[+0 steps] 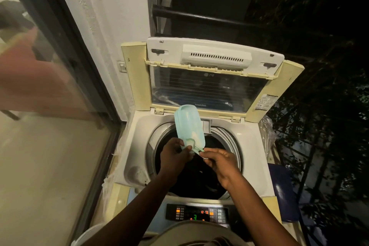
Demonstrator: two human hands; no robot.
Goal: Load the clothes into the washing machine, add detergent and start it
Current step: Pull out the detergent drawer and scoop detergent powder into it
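Directly over the drum [196, 177], green detergent bottle [187, 126]; near end pinched by left hand [174, 155] and right hand [219, 163]

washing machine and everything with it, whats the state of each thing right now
lid: open, folded up at the back
drum: uncovered, dark load inside, hard to make out
control panel: lit, shows 3
detergent pouch: held over the drum, spout end down; open or sealed, cannot tell
left hand: grips the pouch's lower end
right hand: pinches the spout end
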